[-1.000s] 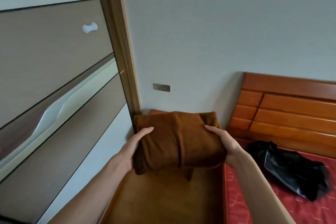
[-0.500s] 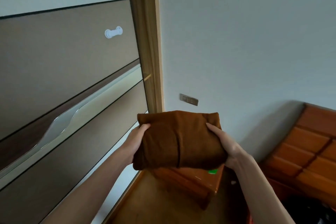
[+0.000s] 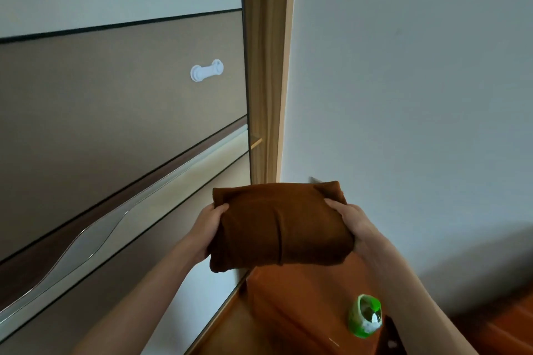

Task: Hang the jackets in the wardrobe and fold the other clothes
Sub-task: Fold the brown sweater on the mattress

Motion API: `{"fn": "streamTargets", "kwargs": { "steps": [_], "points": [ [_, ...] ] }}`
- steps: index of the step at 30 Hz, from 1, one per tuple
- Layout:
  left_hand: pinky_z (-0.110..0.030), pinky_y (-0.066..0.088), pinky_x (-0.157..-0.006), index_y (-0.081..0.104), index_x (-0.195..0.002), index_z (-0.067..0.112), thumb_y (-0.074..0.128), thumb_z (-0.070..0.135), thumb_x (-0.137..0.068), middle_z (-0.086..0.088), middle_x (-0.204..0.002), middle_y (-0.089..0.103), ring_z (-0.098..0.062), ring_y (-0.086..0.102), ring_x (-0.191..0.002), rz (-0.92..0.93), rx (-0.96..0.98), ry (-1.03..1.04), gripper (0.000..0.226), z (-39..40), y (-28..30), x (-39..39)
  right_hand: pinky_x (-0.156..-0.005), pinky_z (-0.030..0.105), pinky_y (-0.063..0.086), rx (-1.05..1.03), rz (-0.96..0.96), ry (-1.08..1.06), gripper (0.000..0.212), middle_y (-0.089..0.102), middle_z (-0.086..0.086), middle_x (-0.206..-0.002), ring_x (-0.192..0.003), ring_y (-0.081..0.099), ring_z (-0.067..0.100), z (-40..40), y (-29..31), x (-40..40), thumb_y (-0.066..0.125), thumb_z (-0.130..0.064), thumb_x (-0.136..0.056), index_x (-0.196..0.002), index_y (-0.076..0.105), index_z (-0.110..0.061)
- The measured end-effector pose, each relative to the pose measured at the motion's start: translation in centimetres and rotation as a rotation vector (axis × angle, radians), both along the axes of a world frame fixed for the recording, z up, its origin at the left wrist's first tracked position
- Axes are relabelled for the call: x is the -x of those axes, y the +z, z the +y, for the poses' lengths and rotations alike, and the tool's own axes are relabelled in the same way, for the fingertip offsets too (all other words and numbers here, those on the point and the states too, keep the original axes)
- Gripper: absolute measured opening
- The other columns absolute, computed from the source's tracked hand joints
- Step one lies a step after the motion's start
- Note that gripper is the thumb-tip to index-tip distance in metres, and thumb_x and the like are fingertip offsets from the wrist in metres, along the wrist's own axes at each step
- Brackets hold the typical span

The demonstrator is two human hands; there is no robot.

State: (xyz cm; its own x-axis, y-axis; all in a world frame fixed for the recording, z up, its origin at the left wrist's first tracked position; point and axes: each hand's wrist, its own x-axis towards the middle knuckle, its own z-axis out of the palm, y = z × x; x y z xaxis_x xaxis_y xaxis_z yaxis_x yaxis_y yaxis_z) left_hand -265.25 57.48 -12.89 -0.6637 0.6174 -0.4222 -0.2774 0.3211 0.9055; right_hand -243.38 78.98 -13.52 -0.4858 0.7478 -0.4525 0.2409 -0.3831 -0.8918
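You hold the folded brown garment [image 3: 281, 225] between both hands, left hand [image 3: 209, 232] and right hand [image 3: 356, 225] each closed on a short end, its long axis running left-right, the shut wardrobe door [image 3: 115, 124] nearer your left.

We find no writing, label, brand, number or sign that can be read here; the small green container [image 3: 365, 316] near the lower right bears nothing we can make out.
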Motion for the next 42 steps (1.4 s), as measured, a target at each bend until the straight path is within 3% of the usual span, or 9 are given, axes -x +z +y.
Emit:
{"fn": "streamTargets", "kwargs": {
  "steps": [4, 9, 15, 20, 24, 29, 35, 38, 42],
  "points": [
    [-0.034, 0.057, -0.074, 0.071, -0.114, 0.018, 0.048, 0.038, -0.107, -0.009, -0.103, 0.079, -0.030, 0.074, -0.099, -0.094, -0.018, 0.021, 0.031, 4.0, 1.0, 3.5, -0.086, 0.041, 0.059, 0.047, 0.030, 0.001, 0.045, 0.079, 0.012, -0.105, -0.101, 0.075, 0.031, 3.5, 1.2, 3.9, 0.075, -0.039, -0.091, -0.127, 0.068, -0.013],
    [-0.039, 0.058, -0.082, 0.072, -0.112, 0.021, 0.058, 0.049, -0.101, -0.006, -0.101, 0.080, -0.031, 0.075, -0.100, -0.168, -0.018, -0.026, 0.033, 8.5, 1.4, 6.9, -0.078, 0.041, 0.057, 0.137, 0.062, 0.012, 0.037, 0.080, 0.014, -0.096, -0.099, 0.072, 0.036, 6.5, 2.3, 6.3, 0.075, -0.043, -0.090, -0.113, 0.072, -0.014],
    [-0.033, 0.056, -0.074, 0.072, -0.117, 0.015, 0.059, 0.040, -0.102, -0.001, -0.093, 0.080, -0.027, 0.074, -0.095, -0.122, -0.006, -0.057, 0.031, 12.8, 1.6, 9.1, -0.090, 0.046, 0.060, 0.267, 0.062, 0.059, 0.077, 0.075, 0.016, -0.118, -0.106, 0.074, 0.038, 9.8, -0.1, 7.1, 0.092, -0.048, -0.070, -0.134, 0.063, -0.016],
    [-0.047, 0.057, -0.095, 0.071, -0.122, 0.019, 0.077, 0.056, -0.083, -0.006, -0.107, 0.080, -0.034, 0.073, -0.107, -0.255, 0.019, -0.115, 0.055, 15.3, 2.6, 10.0, -0.091, 0.043, 0.057, 0.269, 0.071, 0.099, 0.046, 0.076, 0.020, -0.113, -0.104, 0.074, 0.039, 12.5, 0.4, 8.7, 0.079, -0.029, -0.085, -0.123, 0.071, -0.005],
    [-0.042, 0.055, -0.082, 0.073, -0.110, 0.011, 0.081, 0.041, -0.083, -0.013, -0.093, 0.080, -0.037, 0.071, -0.101, -0.337, -0.001, -0.101, 0.042, 16.4, 3.8, 9.8, -0.087, 0.043, 0.057, 0.236, 0.049, 0.145, 0.040, 0.078, 0.019, -0.108, -0.101, 0.073, 0.039, 15.3, 2.5, 10.0, 0.078, -0.029, -0.086, -0.119, 0.073, -0.007],
    [-0.054, 0.051, -0.106, 0.073, -0.122, 0.007, 0.086, 0.034, -0.073, -0.021, -0.114, 0.076, -0.043, 0.070, -0.110, -0.369, -0.059, -0.016, 0.057, 18.3, 3.6, 9.4, -0.104, 0.051, 0.052, 0.238, 0.082, 0.189, 0.055, 0.075, 0.017, -0.119, -0.111, 0.072, 0.039, 19.6, 3.9, 10.7, 0.085, -0.042, -0.079, -0.124, 0.074, -0.012],
    [-0.046, 0.056, -0.086, 0.073, -0.118, 0.007, 0.078, 0.028, -0.080, -0.021, -0.104, 0.077, -0.037, 0.076, -0.086, -0.415, -0.167, 0.069, 0.044, 20.2, 4.1, 8.5, -0.093, 0.044, 0.053, 0.273, 0.143, 0.259, 0.053, 0.075, 0.014, -0.120, -0.104, 0.075, 0.032, 21.7, 4.3, 10.6, 0.071, -0.055, -0.085, -0.122, 0.075, -0.016],
    [-0.042, 0.056, -0.078, 0.074, -0.114, 0.007, 0.070, 0.029, -0.092, -0.018, -0.094, 0.079, -0.034, 0.077, -0.075, -0.401, -0.169, 0.081, 0.031, 20.9, 4.6, 8.1, -0.098, 0.043, 0.051, 0.301, 0.091, 0.306, 0.060, 0.074, 0.012, -0.125, -0.111, 0.073, 0.030, 22.3, 3.3, 10.1, 0.068, -0.058, -0.081, -0.127, 0.069, -0.019],
    [-0.040, 0.057, -0.084, 0.075, -0.111, 0.009, 0.069, 0.034, -0.094, -0.017, -0.097, 0.079, -0.034, 0.076, -0.083, -0.347, -0.130, 0.057, 0.031, 21.5, 4.9, 8.3, -0.100, 0.042, 0.052, 0.253, 0.022, 0.368, 0.054, 0.074, 0.017, -0.122, -0.112, 0.072, 0.032, 22.8, 2.1, 10.3, 0.071, -0.040, -0.082, -0.126, 0.069, -0.010]
  ]
}}
